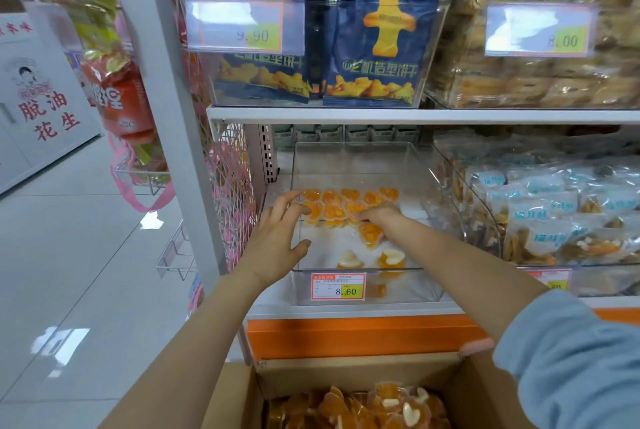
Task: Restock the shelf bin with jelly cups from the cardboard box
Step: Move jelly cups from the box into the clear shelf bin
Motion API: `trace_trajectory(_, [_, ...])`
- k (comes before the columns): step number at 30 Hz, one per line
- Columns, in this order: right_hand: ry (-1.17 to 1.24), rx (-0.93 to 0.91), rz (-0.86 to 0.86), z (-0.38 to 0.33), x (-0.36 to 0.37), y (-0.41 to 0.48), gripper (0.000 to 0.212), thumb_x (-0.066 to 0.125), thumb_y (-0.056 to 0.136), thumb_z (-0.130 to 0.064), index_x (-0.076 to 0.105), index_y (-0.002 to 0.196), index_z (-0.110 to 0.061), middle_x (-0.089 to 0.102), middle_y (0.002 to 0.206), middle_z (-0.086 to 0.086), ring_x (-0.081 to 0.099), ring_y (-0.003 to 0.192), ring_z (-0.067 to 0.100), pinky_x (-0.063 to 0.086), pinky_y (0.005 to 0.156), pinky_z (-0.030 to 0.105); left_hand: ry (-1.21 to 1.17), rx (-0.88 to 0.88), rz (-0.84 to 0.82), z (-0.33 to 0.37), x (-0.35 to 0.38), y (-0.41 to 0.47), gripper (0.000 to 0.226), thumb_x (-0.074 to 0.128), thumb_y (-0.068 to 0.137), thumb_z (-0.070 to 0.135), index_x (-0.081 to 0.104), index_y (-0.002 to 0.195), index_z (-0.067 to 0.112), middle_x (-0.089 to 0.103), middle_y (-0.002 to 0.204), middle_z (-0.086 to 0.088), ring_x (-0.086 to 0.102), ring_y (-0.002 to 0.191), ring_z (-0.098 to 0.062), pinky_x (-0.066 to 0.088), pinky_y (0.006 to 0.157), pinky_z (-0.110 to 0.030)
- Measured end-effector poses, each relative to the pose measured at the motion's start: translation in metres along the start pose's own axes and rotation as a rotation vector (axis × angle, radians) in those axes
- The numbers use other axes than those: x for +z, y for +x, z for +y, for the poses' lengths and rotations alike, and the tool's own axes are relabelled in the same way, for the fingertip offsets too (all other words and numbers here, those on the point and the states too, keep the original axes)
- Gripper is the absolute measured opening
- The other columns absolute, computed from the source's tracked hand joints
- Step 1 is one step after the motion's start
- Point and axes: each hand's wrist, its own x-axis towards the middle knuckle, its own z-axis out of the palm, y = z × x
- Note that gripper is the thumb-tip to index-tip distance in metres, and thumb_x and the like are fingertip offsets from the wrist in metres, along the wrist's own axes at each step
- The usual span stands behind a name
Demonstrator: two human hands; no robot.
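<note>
"Two hands in the clear shelf bin (360,165), then. How do they lie?"

"The left hand (277,238) is spread wide, palm down, with its fingertips at the left end of the jelly cups (332,210). I cannot tell if they touch the cups or sit just above them. The right hand (379,213) is knuckles up at the right end of the nearer row, its fingers bent down onto a cup. I cannot tell whether it pinches that cup or only presses on it."

"And the cups themselves?"

"Orange and heart-shaped, packed side by side in two rows across the middle of the bin floor. A tilted cup (371,234) lies just in front of the right hand. Two cups with white hearts (391,258) sit near the front wall, apart from the rows."

"Where is the stock?"

"The cardboard box (239,390) stands open below the shelf's orange edge strip (363,335), with a heap of boxed cups (363,408) of the same kind inside."

"Anything else?"

"A red-framed price tag (338,286) reading 8.60 hangs on the bin's front wall. A light blue sleeve (568,359) covers the right upper arm. On the shelf above, dark blue biscuit bags (377,47) stand in another clear bin."
</note>
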Motion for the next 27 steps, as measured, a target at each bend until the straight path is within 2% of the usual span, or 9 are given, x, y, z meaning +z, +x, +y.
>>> trace_trajectory(3, [-0.01, -0.018, 0.016, 0.002, -0.001, 0.002, 0.039, 0.073, 0.081, -0.026, 0.062, 0.109, -0.001, 0.066, 0.104, 0.009, 0.065, 0.087, 0.026, 0.056, 0.058, 0.026, 0.004, -0.001, 0.001, 0.0, 0.0, 0.0, 0.043, 0.063, 0.085, 0.016, 0.046, 0.125, 0.016, 0.02, 0.15, 0.004, 0.028, 0.133, -0.023, 0.032, 0.103, -0.038])
trace_trajectory(6, [-0.231, -0.107, 0.062, -0.002, -0.016, -0.006, 0.029, 0.07, 0.084, -0.035, 0.055, 0.077, -0.011, 0.058, 0.083, 0.005, 0.059, 0.076, 0.021, 0.032, 0.028, 0.012, 0.011, -0.003, 0.001, 0.001, 0.0, 0.0, 0.044, 0.063, 0.085, 0.016, 0.045, 0.125, 0.016, 0.02, 0.15, 0.003, 0.027, 0.133, -0.024, 0.031, 0.103, -0.038])
trace_trajectory(8, [-0.384, -0.146, -0.018, -0.002, -0.029, -0.01, 0.033, 0.072, 0.081, -0.036, 0.05, 0.065, -0.017, 0.051, 0.065, 0.0, 0.046, 0.056, 0.011, 0.031, 0.033, 0.012, 0.014, -0.004, 0.003, 0.001, 0.0, 0.001, 0.044, 0.063, 0.086, 0.016, 0.046, 0.125, 0.016, 0.02, 0.15, 0.003, 0.027, 0.133, -0.025, 0.031, 0.104, -0.039])
trace_trajectory(11, [-0.365, -0.113, -0.198, 0.008, -0.034, -0.012, 0.019, 0.076, 0.079, -0.022, 0.057, 0.081, -0.021, 0.054, 0.062, 0.003, 0.047, 0.044, 0.006, 0.037, 0.038, 0.016, 0.006, -0.014, -0.001, 0.003, 0.0, 0.001, 0.044, 0.064, 0.085, 0.015, 0.046, 0.125, 0.015, 0.02, 0.15, 0.002, 0.028, 0.133, -0.027, 0.031, 0.104, -0.04])
trace_trajectory(15, [-0.297, -0.021, -0.056, 0.02, -0.028, -0.007, 0.023, 0.071, 0.082, -0.006, 0.051, 0.071, -0.007, 0.057, 0.046, 0.009, 0.051, 0.028, 0.009, 0.044, 0.031, 0.02, 0.021, -0.018, -0.01, 0.005, -0.003, -0.001, 0.043, 0.063, 0.086, 0.015, 0.046, 0.125, 0.015, 0.02, 0.15, 0.002, 0.028, 0.132, -0.026, 0.031, 0.105, -0.04])
trace_trajectory(19, [-0.119, -0.023, 0.025, 0.025, -0.031, -0.001, 0.018, 0.063, 0.085, 0.0, 0.052, 0.074, -0.008, 0.059, 0.076, 0.011, 0.058, 0.057, 0.017, 0.052, 0.059, 0.032, 0.239, -0.009, 0.006, 0.008, -0.004, -0.001, 0.046, 0.064, 0.084, 0.021, 0.047, 0.126, 0.016, 0.026, 0.149, -0.001, 0.027, 0.132, -0.028, 0.023, 0.109, -0.044])
trace_trajectory(22, [-0.105, -0.161, 0.164, 0.025, -0.029, 0.002, 0.017, 0.066, 0.082, -0.001, 0.067, 0.099, -0.003, 0.064, 0.106, 0.007, 0.062, 0.093, 0.023, 0.048, 0.077, 0.03, 0.371, 0.052, 0.045, 0.009, -0.002, 0.001, 0.048, 0.072, 0.075, 0.018, 0.057, 0.119, 0.011, 0.043, 0.137, -0.013, 0.038, 0.126, -0.037, 0.018, 0.109, -0.053])
trace_trajectory(24, [-0.115, -0.161, 0.19, 0.023, -0.026, 0.003, 0.023, 0.069, 0.08, -0.006, 0.065, 0.103, -0.004, 0.066, 0.109, 0.014, 0.062, 0.091, 0.025, 0.052, 0.072, 0.031, 0.367, 0.052, 0.032, 0.011, -0.003, 0.002, 0.048, 0.07, 0.077, 0.019, 0.055, 0.122, 0.011, 0.043, 0.137, -0.014, 0.037, 0.125, -0.037, 0.018, 0.108, -0.048])
trace_trajectory(27, [-0.187, -0.06, 0.127, 0.021, -0.023, -0.006, 0.025, 0.07, 0.083, -0.024, 0.051, 0.084, -0.008, 0.061, 0.079, 0.015, 0.058, 0.06, 0.026, 0.047, 0.044, 0.029, 0.313, 0.046, 0.027, 0.012, -0.002, 0.004, 0.047, 0.065, 0.082, 0.02, 0.051, 0.126, 0.012, 0.035, 0.143, -0.011, 0.031, 0.128, -0.034, 0.018, 0.106, -0.04])
